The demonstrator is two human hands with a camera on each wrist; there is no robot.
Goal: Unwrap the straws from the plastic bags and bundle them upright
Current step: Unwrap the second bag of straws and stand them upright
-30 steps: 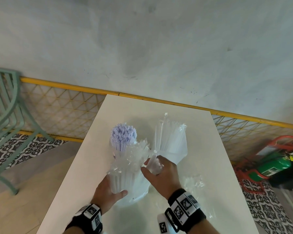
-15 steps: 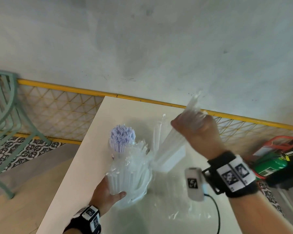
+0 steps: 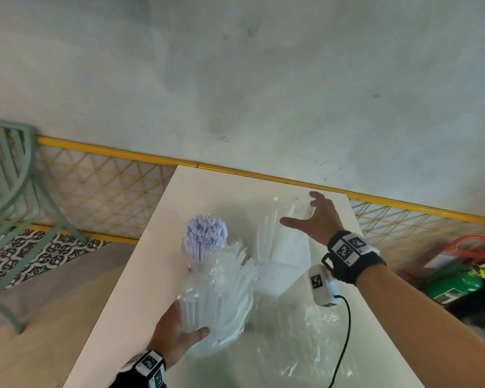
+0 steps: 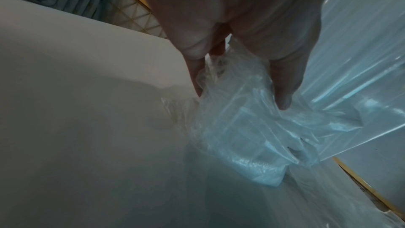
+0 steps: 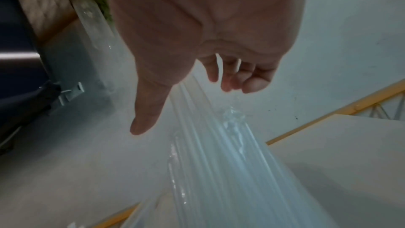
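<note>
On the white table (image 3: 207, 191) my left hand (image 3: 185, 323) grips the base of an upright bundle of clear straws in crinkled plastic wrap (image 3: 216, 289). The left wrist view shows thumb and fingers curled round that wrapped bundle (image 4: 252, 136). Behind it stands an unwrapped bundle of pale purple straws (image 3: 205, 236). My right hand (image 3: 305, 217) hovers open, fingers spread, at the top of a second upright packet of clear straws (image 3: 280, 247). In the right wrist view the right hand (image 5: 190, 107) holds nothing, and the clear straws (image 5: 219, 162) lie just below it.
Loose empty plastic wrappers (image 3: 305, 331) lie on the table's near right. A green metal chair (image 3: 9, 191) stands at the left and a yellow mesh railing (image 3: 109, 197) runs behind the table. A green fire extinguisher (image 3: 454, 284) lies on the floor at the right.
My right hand left the near bundle, carried a handful of clear straws up and to the far right, then let go and opened. The left hand kept its grip.
</note>
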